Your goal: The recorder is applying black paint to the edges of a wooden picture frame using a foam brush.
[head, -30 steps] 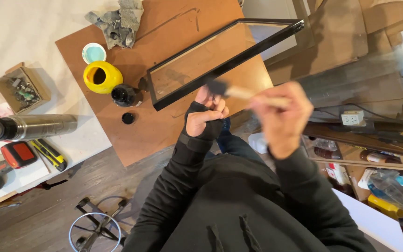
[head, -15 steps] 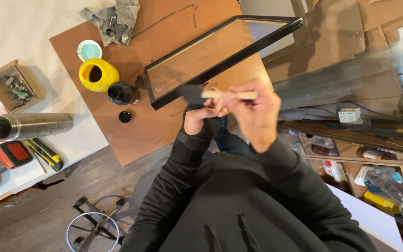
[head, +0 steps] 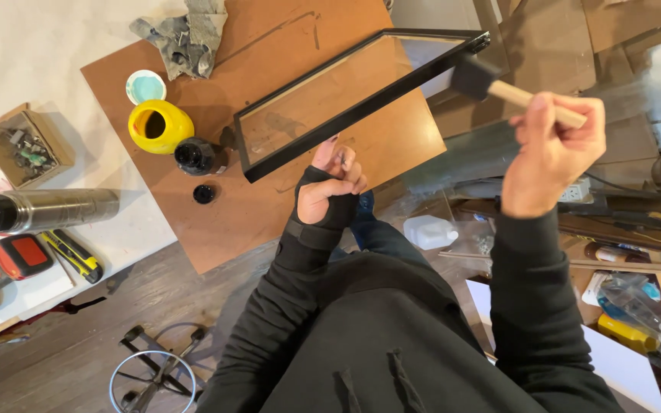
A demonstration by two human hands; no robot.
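Head view, left hand [head: 329,186] gripping black frame [head: 361,99], right hand [head: 552,149] clamped on foam brush [head: 510,90], yellow cup [head: 159,126] nearby

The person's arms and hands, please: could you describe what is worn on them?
Both arms are in long black sleeves of a black hooded top with drawstrings. The left hand wears a black fingerless cover with a wrist strap, leaving the fingers bare. The right hand is bare, its sleeve ending at the wrist.

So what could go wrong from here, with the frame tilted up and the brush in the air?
The left hand alone props the black frame by one edge; it might slip and drop onto the board. The open black jar sits near the frame's lower corner and could be knocked. The foam brush in the right hand may drip.
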